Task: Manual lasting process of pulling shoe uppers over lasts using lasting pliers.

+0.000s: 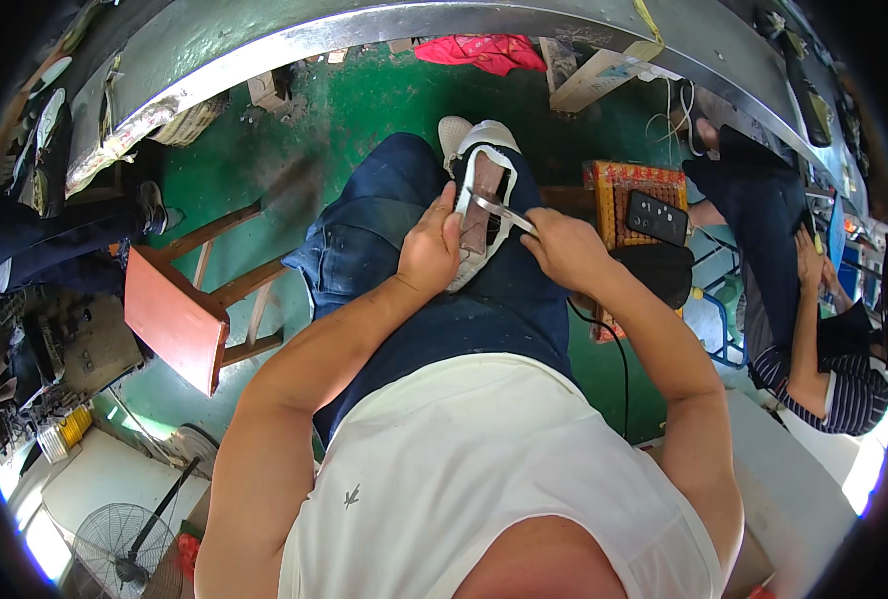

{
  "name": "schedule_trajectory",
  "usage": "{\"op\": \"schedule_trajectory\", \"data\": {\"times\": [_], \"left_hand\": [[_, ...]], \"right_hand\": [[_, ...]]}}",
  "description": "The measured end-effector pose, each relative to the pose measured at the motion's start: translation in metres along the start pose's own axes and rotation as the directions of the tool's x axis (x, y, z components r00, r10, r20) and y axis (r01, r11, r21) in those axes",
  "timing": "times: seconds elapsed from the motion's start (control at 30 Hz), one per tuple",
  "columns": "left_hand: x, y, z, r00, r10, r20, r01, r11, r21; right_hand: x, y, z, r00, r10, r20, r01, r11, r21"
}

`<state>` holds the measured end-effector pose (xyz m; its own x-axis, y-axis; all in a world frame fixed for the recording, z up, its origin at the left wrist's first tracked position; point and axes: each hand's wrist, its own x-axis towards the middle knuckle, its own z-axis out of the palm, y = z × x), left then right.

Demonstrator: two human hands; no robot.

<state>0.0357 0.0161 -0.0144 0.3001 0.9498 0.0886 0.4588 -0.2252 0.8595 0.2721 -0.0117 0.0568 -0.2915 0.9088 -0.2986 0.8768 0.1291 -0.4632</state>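
An unfinished shoe (483,181) rests on my lap, its brownish bottom facing up inside a white upturned edge, with dark material along one side. My left hand (431,241) is closed around its left side, thumb lying along the edge. My right hand (566,247) grips a curved silver metal hand tool (505,213), possibly pincers. The tool's far end touches or hangs just over the shoe's bottom; I cannot tell which. My right fingers hide its near end. Just beyond the shoe, one of my own white shoes (491,134) shows.
A wooden stool with a reddish seat (171,315) stands at left. At right, a dark phone (656,218) lies on a beaded seat (614,190), beside a black cable (624,369). A metal-edged bench (384,22) spans the far side. Another person (779,270) sits at right.
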Motion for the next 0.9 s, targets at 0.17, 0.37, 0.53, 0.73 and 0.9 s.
{"op": "schedule_trajectory", "data": {"times": [0.17, 0.37, 0.53, 0.73, 0.9], "left_hand": [[0.009, 0.01, -0.014, 0.959, 0.056, 0.277, -0.108, 0.978, 0.178], [0.018, 0.015, -0.019, 0.924, 0.008, 0.382, -0.1, 0.97, 0.222], [0.017, 0.039, -0.032, 0.817, -0.114, 0.566, -0.129, 0.92, 0.371], [-0.017, 0.007, -0.022, 0.848, -0.41, 0.337, 0.477, 0.867, -0.146], [-0.016, -0.002, -0.021, 0.879, -0.32, 0.354, 0.392, 0.907, -0.153]], "right_hand": [[0.005, 0.022, -0.013, 0.989, 0.074, 0.13, -0.082, 0.995, 0.053], [0.024, 0.003, -0.028, 0.988, 0.146, 0.052, -0.153, 0.851, 0.503], [0.037, 0.011, -0.01, 0.991, 0.107, 0.081, -0.12, 0.975, 0.185], [0.016, -0.008, -0.022, 0.975, 0.101, 0.2, -0.18, 0.885, 0.429], [-0.001, -0.027, -0.007, 0.975, 0.02, 0.222, -0.098, 0.932, 0.349]]}}
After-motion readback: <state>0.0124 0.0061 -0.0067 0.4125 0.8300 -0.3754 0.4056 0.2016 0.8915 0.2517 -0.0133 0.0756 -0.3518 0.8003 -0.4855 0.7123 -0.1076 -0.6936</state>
